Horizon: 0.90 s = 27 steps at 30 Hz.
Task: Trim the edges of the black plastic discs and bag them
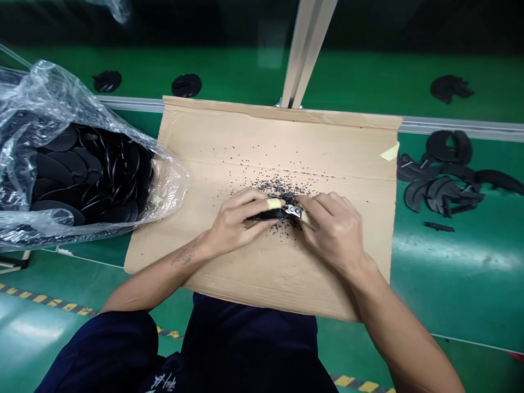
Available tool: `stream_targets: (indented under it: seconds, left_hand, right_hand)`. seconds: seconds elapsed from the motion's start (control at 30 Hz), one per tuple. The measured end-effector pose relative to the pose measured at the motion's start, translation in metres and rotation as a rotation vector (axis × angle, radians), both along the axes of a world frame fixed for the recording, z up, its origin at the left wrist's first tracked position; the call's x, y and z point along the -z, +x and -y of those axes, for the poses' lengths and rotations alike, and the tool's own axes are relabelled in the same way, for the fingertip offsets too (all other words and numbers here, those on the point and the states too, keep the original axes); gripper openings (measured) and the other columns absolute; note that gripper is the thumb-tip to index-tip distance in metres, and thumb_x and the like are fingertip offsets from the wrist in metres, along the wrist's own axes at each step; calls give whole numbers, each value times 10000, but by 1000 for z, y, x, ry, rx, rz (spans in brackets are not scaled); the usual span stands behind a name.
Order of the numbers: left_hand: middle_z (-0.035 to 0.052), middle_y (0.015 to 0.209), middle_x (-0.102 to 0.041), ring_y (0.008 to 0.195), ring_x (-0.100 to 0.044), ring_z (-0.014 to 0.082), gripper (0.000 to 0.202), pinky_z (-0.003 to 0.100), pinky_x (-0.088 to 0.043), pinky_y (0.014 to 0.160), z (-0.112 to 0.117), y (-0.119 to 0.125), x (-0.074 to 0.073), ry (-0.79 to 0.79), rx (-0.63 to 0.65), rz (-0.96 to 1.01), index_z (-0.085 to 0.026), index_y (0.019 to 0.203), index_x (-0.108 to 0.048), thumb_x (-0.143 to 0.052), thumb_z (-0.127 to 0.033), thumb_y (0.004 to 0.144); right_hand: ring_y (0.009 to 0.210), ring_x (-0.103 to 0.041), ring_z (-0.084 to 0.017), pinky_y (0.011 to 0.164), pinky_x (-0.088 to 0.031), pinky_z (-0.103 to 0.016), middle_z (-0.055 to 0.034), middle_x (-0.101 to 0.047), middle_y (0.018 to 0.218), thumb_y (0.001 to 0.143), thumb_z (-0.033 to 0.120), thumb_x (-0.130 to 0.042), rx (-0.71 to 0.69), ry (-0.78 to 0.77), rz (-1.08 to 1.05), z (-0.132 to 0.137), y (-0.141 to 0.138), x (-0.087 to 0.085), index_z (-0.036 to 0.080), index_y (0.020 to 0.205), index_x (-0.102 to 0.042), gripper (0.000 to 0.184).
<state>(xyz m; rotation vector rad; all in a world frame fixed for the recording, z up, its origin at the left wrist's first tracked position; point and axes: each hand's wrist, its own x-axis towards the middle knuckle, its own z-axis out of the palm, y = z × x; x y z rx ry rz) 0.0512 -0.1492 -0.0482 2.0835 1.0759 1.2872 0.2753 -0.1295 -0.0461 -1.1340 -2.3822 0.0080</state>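
Observation:
Between the thumb and fingers of my left hand [241, 218] is a flat black plastic part [266, 214], mostly covered by the fingers. Yellow tape wraps one of those fingers. My right hand [333, 224] is closed around a pair of small metal nippers [293, 210], whose jaws meet the right edge of the part. Their handles are largely hidden in the palm. Many tiny black clippings [280, 188] lie scattered under and beyond both hands on a cardboard sheet [196, 131].
At the left, a clear plastic bag [49, 87] lies open, full of black rounded parts [67, 164]. Curved black pieces [446, 185] are piled on the green tabletop [462, 284] at the right. A metal post [307, 54] rises behind the cardboard.

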Motion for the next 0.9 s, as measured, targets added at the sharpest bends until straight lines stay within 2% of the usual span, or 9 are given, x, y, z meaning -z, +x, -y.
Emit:
stream_targets:
  seconds: [0.13, 0.3, 0.4, 0.47, 0.53, 0.63, 0.73, 0.8, 0.9]
  left_hand:
    - [28, 962, -741, 847, -632, 134, 251, 295, -513, 778, -2, -3, -3, 1, -92, -5, -226, 1138, -738, -760, -278, 893]
    - [38, 965, -729, 811, -649, 115, 224, 245, -552, 726, 0, -2, -4, -73, -28, 109, -173, 1089, -706, -760, -262, 891]
    - [58, 985, -726, 940, -684, 160, 151, 299, -581, 832, 0, -3, -1, 19, 15, 3, -161, 1059, -678, -709, -191, 914]
    - [65, 1008, -721, 943, -674, 172, 170, 316, -578, 821, 0, -4, 2, 117, -5, -166, -170, 1084, -665, -646, -118, 923]
    - [63, 1024, -714, 907, -653, 167, 253, 309, -566, 781, 0, -5, 4, 185, -46, -332, -189, 1125, -655, -590, -57, 918]
    - [62, 1043, -693, 932, -643, 165, 319, 306, -571, 789, -1, -6, 5, 180, -60, -370, -203, 1160, -639, -534, -23, 919]
    - [75, 1064, -672, 1002, -651, 174, 299, 318, -592, 841, -2, -6, 3, 71, -25, -209, -178, 1164, -625, -542, -38, 913]
    - [73, 1061, -666, 1026, -656, 175, 301, 320, -599, 869, -2, -6, 1, -25, -5, -94, -167, 1150, -620, -550, -31, 891]
    - [68, 1079, -663, 1059, -660, 173, 330, 318, -601, 907, 0, -6, 1, -169, 13, 37, -167, 1132, -611, -548, -7, 850]
  right_hand:
    - [771, -612, -207, 699, -478, -342, -76, -710, 871, 938, 176, -557, -3, -204, -196, 0, 0, -2, 162, 1080, -701, 203]
    - [734, -646, -175, 653, -500, -304, -50, -726, 905, 923, 322, -680, -93, -494, -524, 5, -9, -6, 189, 1016, -685, 162]
    - [719, -616, -175, 645, -464, -314, -49, -706, 833, 958, 227, -607, -126, -282, -427, 8, -10, -5, 196, 960, -676, 76]
    - [699, -577, -172, 629, -413, -326, -49, -695, 800, 951, 141, -577, -153, -51, -284, 10, -10, -5, 195, 957, -676, 113]
    - [675, -546, -163, 613, -379, -329, -35, -678, 769, 937, 99, -582, -215, 53, -216, 11, -9, -6, 199, 974, -671, 139]
    - [715, -573, -164, 639, -432, -323, -28, -664, 813, 939, 146, -625, -261, -110, -376, 13, -7, -13, 210, 1047, -644, 127]
    - [840, -613, -199, 729, -499, -357, -58, -652, 972, 947, 331, -651, -93, -364, -554, 9, -1, -20, 230, 1181, -609, 258]
    - [953, -618, -232, 820, -514, -397, -81, -630, 1096, 945, 428, -632, -17, -464, -546, 4, 6, -22, 245, 1301, -561, 407]
    - [1047, -612, -262, 887, -514, -426, -106, -604, 1223, 914, 457, -667, -30, -489, -452, -3, 13, -20, 246, 1416, -478, 577]
